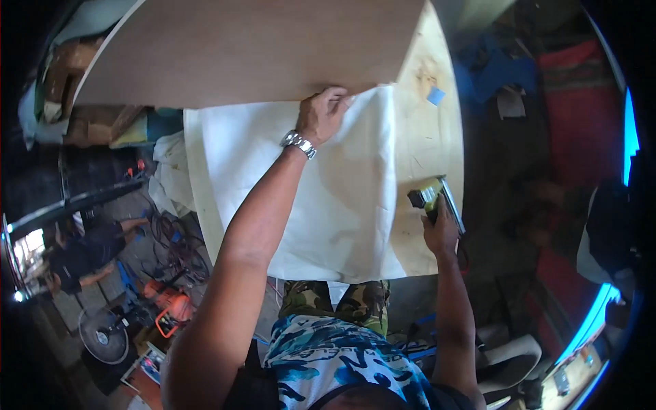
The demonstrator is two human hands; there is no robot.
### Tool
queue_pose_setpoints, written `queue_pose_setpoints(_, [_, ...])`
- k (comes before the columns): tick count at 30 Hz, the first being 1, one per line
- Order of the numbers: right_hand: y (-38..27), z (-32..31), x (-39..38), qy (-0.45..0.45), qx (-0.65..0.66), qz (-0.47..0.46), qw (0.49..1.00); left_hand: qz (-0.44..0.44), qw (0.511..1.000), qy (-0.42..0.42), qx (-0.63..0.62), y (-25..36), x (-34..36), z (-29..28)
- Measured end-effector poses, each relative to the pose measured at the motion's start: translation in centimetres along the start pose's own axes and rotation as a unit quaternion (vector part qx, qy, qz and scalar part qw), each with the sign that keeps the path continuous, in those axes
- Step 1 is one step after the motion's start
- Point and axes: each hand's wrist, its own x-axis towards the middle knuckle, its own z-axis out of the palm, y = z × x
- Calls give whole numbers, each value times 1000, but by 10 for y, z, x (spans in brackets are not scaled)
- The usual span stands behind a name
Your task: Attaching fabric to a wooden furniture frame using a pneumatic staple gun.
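My left hand, with a steel watch, is curled at the upper edge of white fabric, where it meets a brown sheet; I cannot make out exactly what its fingers grip. The fabric lies on a pale wooden board with a small blue square on it. My right hand is closed around a green-and-black stapler-like power tool over the board's right side.
At left are stacked materials, a person in dark clothes lower down, tangled hoses, an orange machine and a fan. Red items and a light wooden surface stand at right.
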Motion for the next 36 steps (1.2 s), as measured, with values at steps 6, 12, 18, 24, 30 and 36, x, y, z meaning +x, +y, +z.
queue_pose_setpoints(6, [58,21,-10,47,-106,-52,992,123,980,-26,155,-27,-22,-22])
queue_pose_setpoints(12, [53,14,-5,-19,-143,-1,989,242,954,42,168,-21,-20,-25])
queue_pose_setpoints(18, [29,-9,-6,-39,-85,-65,993,241,957,76,141,-11,-6,20])
queue_pose_setpoints(24, [28,-19,1,-98,-77,-22,992,231,956,84,158,-35,-2,41])
queue_pose_setpoints(30, [27,-35,4,-90,-59,-9,994,151,969,134,143,-53,-11,62])
queue_pose_setpoints(36, [-29,-116,-23,-227,-36,133,964,198,968,155,20,-78,-13,77])
